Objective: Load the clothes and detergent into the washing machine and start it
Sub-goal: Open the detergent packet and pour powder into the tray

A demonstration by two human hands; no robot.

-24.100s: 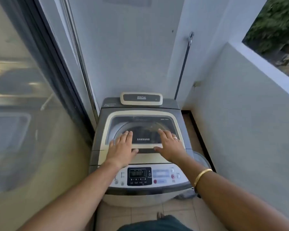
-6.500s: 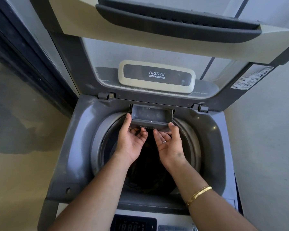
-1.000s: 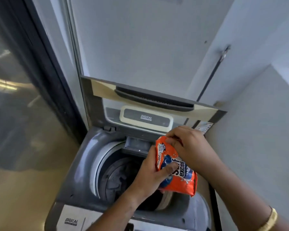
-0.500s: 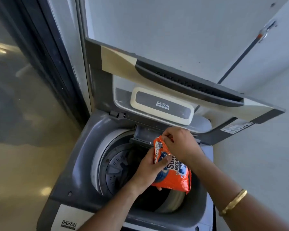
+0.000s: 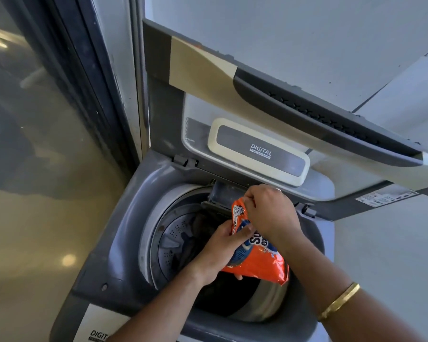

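Over the open drum of a grey top-loading washing machine (image 5: 124, 245), its lid (image 5: 294, 99) raised, a person holds an orange plastic detergent packet (image 5: 260, 261) in both hands. Left hand (image 5: 218, 250) is closed around the packet's lower half, thumb across the front; right hand (image 5: 269, 213) pinches the top corner, a gold bangle (image 5: 339, 304) on that wrist. Dark clothes (image 5: 190, 243) lie in the drum, beneath a small grey detergent drawer (image 5: 221, 196) at the rear rim.
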